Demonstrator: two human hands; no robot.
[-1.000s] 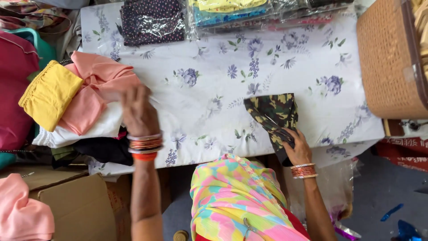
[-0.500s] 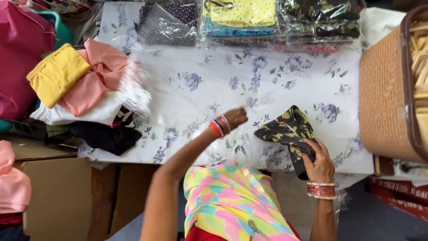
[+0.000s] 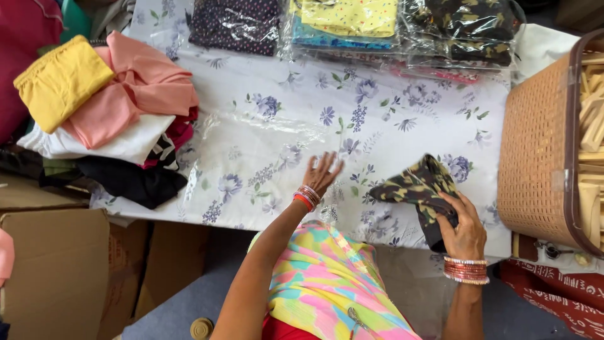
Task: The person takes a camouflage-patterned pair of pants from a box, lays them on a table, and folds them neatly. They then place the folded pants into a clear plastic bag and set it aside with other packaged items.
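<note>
1. Right hand [image 3: 464, 228] grips the folded camouflage garment [image 3: 418, 187] by its near end — long axis runs diagonally, up-left.
2. Left hand [image 3: 322, 171] — fingers spread, flat on the clear plastic bag [image 3: 264, 151].
3. Wicker basket [image 3: 540, 145] holds wooden pieces [image 3: 592, 126].

1 head-worn camera – looking steeply down, close over the table [image 3: 390, 107].

Tabletop [image 3: 390, 126] middle seemingly open — clothes pile [image 3: 113, 113], basket [image 3: 541, 145] flank.
</note>
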